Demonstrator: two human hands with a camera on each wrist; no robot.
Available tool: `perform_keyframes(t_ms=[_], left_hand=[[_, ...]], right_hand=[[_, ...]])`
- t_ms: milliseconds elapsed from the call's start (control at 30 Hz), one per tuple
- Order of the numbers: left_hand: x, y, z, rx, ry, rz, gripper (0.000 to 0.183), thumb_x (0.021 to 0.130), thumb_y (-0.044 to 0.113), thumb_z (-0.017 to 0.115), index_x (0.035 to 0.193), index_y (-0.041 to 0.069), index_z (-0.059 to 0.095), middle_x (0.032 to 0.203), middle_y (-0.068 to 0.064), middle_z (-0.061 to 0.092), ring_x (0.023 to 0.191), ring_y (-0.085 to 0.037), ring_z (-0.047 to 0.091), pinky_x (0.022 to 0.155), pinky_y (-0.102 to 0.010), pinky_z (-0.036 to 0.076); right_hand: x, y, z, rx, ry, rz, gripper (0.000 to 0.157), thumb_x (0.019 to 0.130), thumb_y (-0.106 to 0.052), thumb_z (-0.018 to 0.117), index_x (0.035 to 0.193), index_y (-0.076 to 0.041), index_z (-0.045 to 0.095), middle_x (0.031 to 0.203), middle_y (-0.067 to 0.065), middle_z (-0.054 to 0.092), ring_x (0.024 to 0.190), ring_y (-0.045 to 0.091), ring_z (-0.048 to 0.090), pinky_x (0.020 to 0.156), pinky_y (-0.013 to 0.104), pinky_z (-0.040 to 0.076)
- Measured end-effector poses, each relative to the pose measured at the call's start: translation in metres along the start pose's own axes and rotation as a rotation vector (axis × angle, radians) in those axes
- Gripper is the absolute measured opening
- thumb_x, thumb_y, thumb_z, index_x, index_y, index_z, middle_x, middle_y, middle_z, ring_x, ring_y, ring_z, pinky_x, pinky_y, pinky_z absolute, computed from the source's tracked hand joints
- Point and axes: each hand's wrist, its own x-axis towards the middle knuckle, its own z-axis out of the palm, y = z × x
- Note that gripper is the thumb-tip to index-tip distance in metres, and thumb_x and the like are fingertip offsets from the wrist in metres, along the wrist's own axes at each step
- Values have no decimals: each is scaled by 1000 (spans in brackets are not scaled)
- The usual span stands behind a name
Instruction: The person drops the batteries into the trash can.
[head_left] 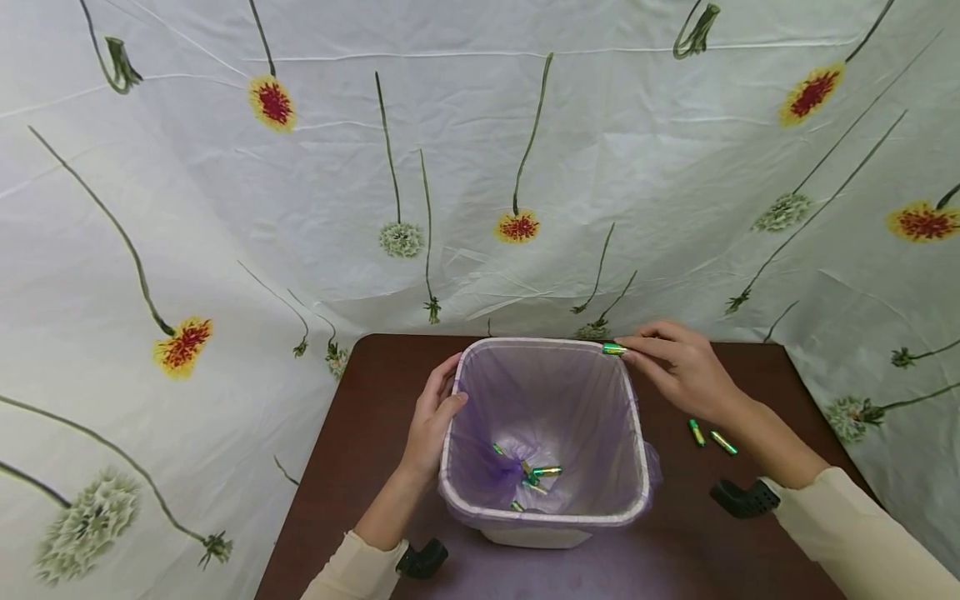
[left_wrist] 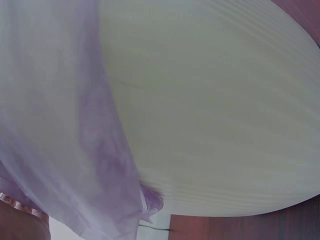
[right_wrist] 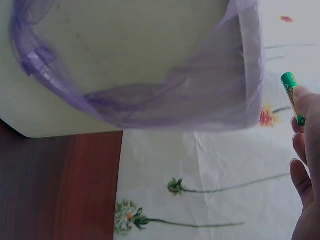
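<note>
A white trash bin lined with a thin purple bag stands on the table. My left hand grips its left rim, thumb over the edge and fingers along the outside; in the left wrist view the bin's wall fills most of the picture. Between thumb and fingertips, my right hand pinches a green and gold battery at the bin's far right corner. The right wrist view shows this battery just beyond the bag-covered rim. Several similar batteries lie at the bottom of the bag.
Two more batteries lie on the dark brown table, right of the bin and below my right forearm. A white cloth printed with flowers hangs behind and around the table. Black wrist mounts sit at both sleeves.
</note>
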Motion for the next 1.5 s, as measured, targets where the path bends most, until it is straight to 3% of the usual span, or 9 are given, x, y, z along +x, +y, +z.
perform_keyframes(t_ms=[200,333,500,700,833,1000,1200,1400,1500], left_hand=[[0,0,-1,-2,4,-2,56,100,2,46,156,0,38,157,-18,42,141,-33,42,107,-29,42],[0,0,-1,-8,-2,-2,56,100,1,46,156,0,37,157,-18,41,141,-33,41,108,-30,41],[0,0,-1,-7,-5,-3,56,100,2,46,156,0,37,157,-18,41,142,-33,41,108,-31,41],[0,3,0,9,1,-4,56,100,2,47,156,0,38,157,-18,42,142,-34,41,107,-30,42],[0,2,0,12,1,-3,56,100,2,47,155,0,38,157,-19,42,142,-34,41,107,-29,42],[1,1,0,7,4,0,56,100,2,47,155,-1,38,157,-19,42,141,-34,42,106,-28,42],[1,1,1,3,4,-1,56,99,1,47,155,-2,38,156,-20,42,140,-34,42,106,-28,42],[1,1,1,12,8,-4,56,99,1,46,155,-1,38,156,-19,42,141,-34,42,106,-27,42],[2,0,0,12,6,0,56,99,1,46,155,-2,38,157,-19,42,142,-33,41,107,-28,41]], right_hand=[[17,-8,7,-1,-18,-71,31,80,6,80,110,-3,80,101,5,70,83,18,61,71,23,45],[24,-11,11,0,-58,-79,17,96,-11,73,110,-4,79,101,5,69,83,17,61,70,21,43],[32,-13,18,19,-85,-96,34,107,-31,58,109,-4,79,102,4,69,79,14,56,65,23,41],[41,-18,26,48,-112,-121,18,100,-17,70,111,-5,79,101,1,69,78,12,53,62,25,41],[44,-20,29,67,-138,-112,23,93,-9,76,116,-6,77,105,2,69,91,18,61,70,33,48],[43,-20,27,55,-152,-52,34,90,-8,78,123,-5,73,115,4,68,97,22,63,71,36,49],[34,-15,22,52,-127,-17,31,91,-8,77,122,-5,74,112,5,70,74,16,57,61,32,45],[26,-13,16,32,-115,5,31,90,-7,77,121,-3,74,112,4,71,99,22,66,79,35,50],[23,-12,15,30,-109,13,32,88,-5,78,120,-4,75,112,3,71,100,22,66,82,35,50]])
